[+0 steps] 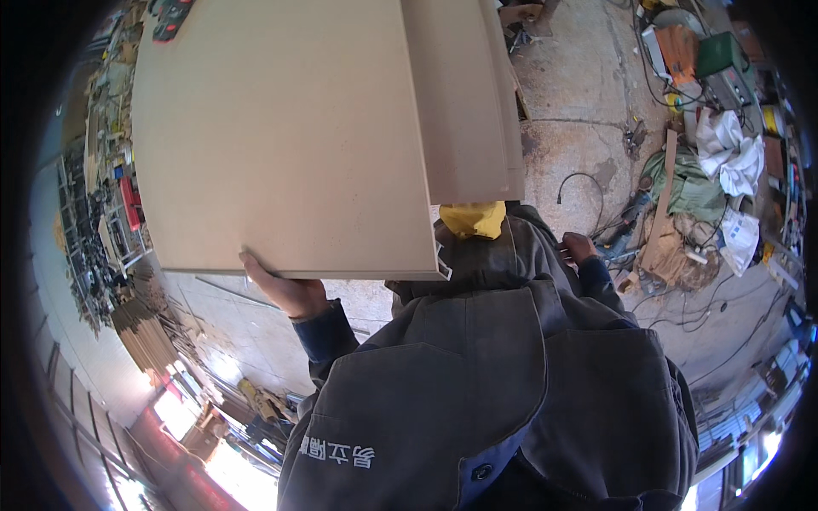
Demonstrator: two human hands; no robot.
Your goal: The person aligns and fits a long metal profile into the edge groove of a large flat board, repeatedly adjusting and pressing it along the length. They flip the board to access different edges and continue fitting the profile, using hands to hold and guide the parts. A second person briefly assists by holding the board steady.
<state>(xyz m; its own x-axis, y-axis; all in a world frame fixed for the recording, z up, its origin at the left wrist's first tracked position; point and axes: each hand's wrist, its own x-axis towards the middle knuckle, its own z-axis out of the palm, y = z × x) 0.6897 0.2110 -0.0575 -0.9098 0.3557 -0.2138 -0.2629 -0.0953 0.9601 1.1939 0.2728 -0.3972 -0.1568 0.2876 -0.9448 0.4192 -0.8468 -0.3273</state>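
A large beige panel (281, 145) with a folded rim spreads out in front of me. At its near edge, my left hand (290, 291) grips the rim, thumb on top; its other fingers are hidden underneath. A narrower beige panel (469, 111) lies along its right side, a little lower. My right hand (579, 248) hangs beside my right hip, away from the panels, with its fingers curled. Whether anything is inside those fingers is hidden. Something soft and yellow (474, 220) shows at my waist, just below the narrower panel's end.
A dark and red power tool (171, 19) rests on the panel's far left corner. To the right, a green box-shaped machine (722, 64), white sacks (729, 152), a wooden strip (663, 204) and loose cables (588, 183) lie on the concrete floor. Stacked strips (141, 336) stand at left.
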